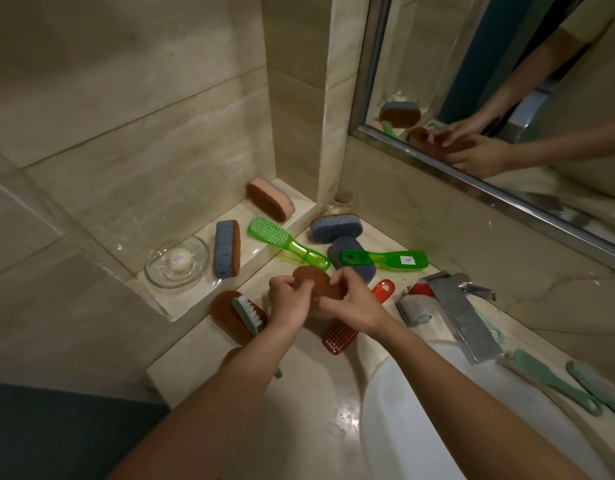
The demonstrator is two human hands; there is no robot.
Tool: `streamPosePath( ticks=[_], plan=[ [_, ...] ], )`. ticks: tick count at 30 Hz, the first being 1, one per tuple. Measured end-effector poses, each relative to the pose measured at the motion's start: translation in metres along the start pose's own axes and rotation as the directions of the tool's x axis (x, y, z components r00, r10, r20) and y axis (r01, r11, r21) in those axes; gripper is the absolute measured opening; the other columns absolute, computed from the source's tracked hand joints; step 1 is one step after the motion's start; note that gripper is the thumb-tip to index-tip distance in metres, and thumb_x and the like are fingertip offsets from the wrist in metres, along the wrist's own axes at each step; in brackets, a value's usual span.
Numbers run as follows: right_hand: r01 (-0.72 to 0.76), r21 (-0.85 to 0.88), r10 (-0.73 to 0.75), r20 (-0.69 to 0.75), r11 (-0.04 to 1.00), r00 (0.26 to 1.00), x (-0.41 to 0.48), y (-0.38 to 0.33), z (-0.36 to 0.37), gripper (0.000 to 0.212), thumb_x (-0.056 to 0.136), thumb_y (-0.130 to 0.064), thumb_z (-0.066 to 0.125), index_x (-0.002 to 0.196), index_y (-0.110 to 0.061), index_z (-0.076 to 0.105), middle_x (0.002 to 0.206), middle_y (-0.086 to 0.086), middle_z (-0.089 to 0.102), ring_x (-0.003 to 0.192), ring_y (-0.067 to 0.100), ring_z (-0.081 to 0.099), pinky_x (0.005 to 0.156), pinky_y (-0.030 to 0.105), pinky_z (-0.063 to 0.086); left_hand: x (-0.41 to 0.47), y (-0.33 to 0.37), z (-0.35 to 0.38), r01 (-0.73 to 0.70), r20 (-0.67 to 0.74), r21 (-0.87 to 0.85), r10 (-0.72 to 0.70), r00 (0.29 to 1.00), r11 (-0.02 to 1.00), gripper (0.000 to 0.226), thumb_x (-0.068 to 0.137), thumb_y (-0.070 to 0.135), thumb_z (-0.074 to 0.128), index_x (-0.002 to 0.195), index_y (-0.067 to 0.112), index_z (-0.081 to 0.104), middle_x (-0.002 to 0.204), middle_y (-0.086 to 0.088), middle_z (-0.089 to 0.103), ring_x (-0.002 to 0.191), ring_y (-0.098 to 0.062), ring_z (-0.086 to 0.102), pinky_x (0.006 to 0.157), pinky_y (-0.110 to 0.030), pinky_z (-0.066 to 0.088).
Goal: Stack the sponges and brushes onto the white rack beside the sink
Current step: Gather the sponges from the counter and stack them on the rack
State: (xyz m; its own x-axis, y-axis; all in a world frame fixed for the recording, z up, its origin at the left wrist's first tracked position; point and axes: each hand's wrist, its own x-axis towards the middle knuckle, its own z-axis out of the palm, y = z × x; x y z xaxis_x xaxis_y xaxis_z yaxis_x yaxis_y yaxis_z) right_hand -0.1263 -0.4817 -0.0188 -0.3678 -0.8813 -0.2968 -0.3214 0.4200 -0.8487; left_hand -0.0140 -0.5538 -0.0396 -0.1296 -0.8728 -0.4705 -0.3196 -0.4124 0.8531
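Two hands on one brown sponge (316,284), stacking barely begun.
Head view: gripping it from both ends with left hand (287,301) and right hand (353,304), fingers curled round it, close over the bench (299,393) beside the sink (420,427). Cannot spot any white rack. Judging by blue sponge (227,248), pink sponge (271,199), green brush (285,242) and red brush (339,337) lying loose on ledge (202,289) and bench, nearly everything left to stack.

The marble surface (313,386) bears a red brush (339,337), a brown sponge (226,313) and a blue sponge (336,227); its raised ledge (209,285) holds a glass dish (177,261) and a pink sponge (270,199).
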Motion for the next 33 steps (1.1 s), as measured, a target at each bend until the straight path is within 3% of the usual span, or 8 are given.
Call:
streamPosePath(
  ticks=[3, 6, 10, 20, 24, 27, 31, 33],
  plan=[
    [0.023, 0.024, -0.019, -0.156, 0.999, 0.988, 0.003, 0.0, -0.011, 0.033, 0.068, -0.036, 0.074, 0.09, -0.017, 0.057, 0.1, 0.009, 0.059, 0.091, 0.023, 0.056, 0.084, 0.043, 0.049, 0.002, 0.002, 0.001, -0.021, -0.028, 0.008, 0.021, 0.999, 1.0, 0.023, 0.086, 0.022, 0.057, 0.105, 0.019, 0.044, 0.119, -0.012, 0.055, 0.099, -0.026, 0.057, 0.074, -0.034, 0.048],
    [-0.054, -0.202, -0.024, -0.366, 0.978, 0.93, 0.015, 0.005, -0.022, 0.023, 0.077, -0.024, 0.072, 0.091, -0.017, 0.055, 0.105, 0.005, 0.052, 0.1, 0.025, 0.052, 0.089, 0.039, 0.045, 0.004, 0.002, 0.003, -0.043, -0.047, 0.014, 0.044, 0.998, 0.999, 0.019, 0.09, 0.022, 0.054, 0.106, 0.024, 0.043, 0.12, -0.008, 0.055, 0.098, -0.023, 0.055, 0.075, -0.033, 0.047],
    [-0.175, -0.35, 0.056, -0.325, 0.92, 0.944, 0.028, 0.016, -0.021, 0.038, 0.078, -0.029, 0.074, 0.106, -0.012, 0.053, 0.121, 0.009, 0.044, 0.112, 0.028, 0.047, 0.096, 0.041, 0.042, 0.007, 0.0, 0.007, -0.042, -0.031, -0.001, 0.042, 0.999, 0.999, 0.022, 0.093, 0.019, 0.053, 0.11, 0.027, 0.041, 0.127, -0.007, 0.052, 0.106, -0.023, 0.055, 0.085, -0.035, 0.05],
    [-0.242, -0.381, 0.054, -0.443, 0.892, 0.895, 0.046, 0.027, -0.01, 0.046, 0.082, -0.027, 0.07, 0.113, -0.007, 0.043, 0.124, 0.012, 0.037, 0.107, 0.031, 0.052, 0.087, 0.046, 0.05, 0.013, -0.006, 0.004, -0.076, -0.025, 0.019, 0.077, 0.997, 0.997, 0.023, 0.095, 0.024, 0.055, 0.112, 0.031, 0.041, 0.132, -0.008, 0.049, 0.106, -0.02, 0.053, 0.07, -0.021, 0.043],
    [-0.118, -0.207, 0.011, -0.454, 0.971, 0.891, 0.044, 0.024, -0.006, 0.041, 0.083, -0.033, 0.066, 0.107, -0.009, 0.042, 0.116, 0.008, 0.036, 0.097, 0.024, 0.048, 0.084, 0.038, 0.046, 0.009, 0.0, 0.0, -0.089, -0.038, -0.03, 0.088, 0.995, 0.996, 0.021, 0.096, 0.021, 0.053, 0.112, 0.028, 0.041, 0.133, -0.008, 0.049, 0.108, -0.02, 0.053, 0.068, -0.017, 0.043],
    [-0.106, 0.056, 0.12, -0.438, 0.993, 0.891, 0.038, 0.01, -0.001, 0.034, 0.089, -0.039, 0.055, 0.11, -0.014, 0.043, 0.118, 0.004, 0.036, 0.097, 0.017, 0.047, 0.087, 0.034, 0.041, 0.0, 0.009, 0.0, -0.109, -0.083, -0.065, 0.104, 0.991, 0.992, 0.019, 0.097, 0.018, 0.05, 0.112, 0.025, 0.04, 0.13, -0.008, 0.052, 0.102, -0.016, 0.052, 0.077, -0.025, 0.044],
    [-0.142, 0.423, 0.307, -0.351, 0.895, 0.885, 0.02, -0.011, 0.003, 0.033, 0.089, -0.043, 0.039, 0.108, -0.018, 0.05, 0.119, 0.01, 0.049, 0.101, 0.023, 0.054, 0.095, 0.048, 0.048, -0.018, 0.022, -0.004, -0.196, -0.169, -0.103, 0.177, 0.97, 0.975, 0.022, 0.098, 0.013, 0.046, 0.119, 0.017, 0.041, 0.133, -0.013, 0.051, 0.11, -0.02, 0.054, 0.082, -0.025, 0.043],
    [-0.13, 0.524, 0.337, -0.323, 0.842, 0.884, 0.009, -0.023, 0.002, 0.033, 0.09, -0.04, 0.033, 0.103, -0.018, 0.054, 0.114, 0.014, 0.057, 0.101, 0.028, 0.057, 0.086, 0.045, 0.05, -0.028, 0.031, -0.006, -0.232, -0.179, -0.141, 0.206, 0.962, 0.962, 0.02, 0.099, 0.011, 0.044, 0.117, 0.019, 0.038, 0.133, -0.014, 0.05, 0.113, -0.022, 0.054, 0.084, -0.026, 0.044]
  ],
)
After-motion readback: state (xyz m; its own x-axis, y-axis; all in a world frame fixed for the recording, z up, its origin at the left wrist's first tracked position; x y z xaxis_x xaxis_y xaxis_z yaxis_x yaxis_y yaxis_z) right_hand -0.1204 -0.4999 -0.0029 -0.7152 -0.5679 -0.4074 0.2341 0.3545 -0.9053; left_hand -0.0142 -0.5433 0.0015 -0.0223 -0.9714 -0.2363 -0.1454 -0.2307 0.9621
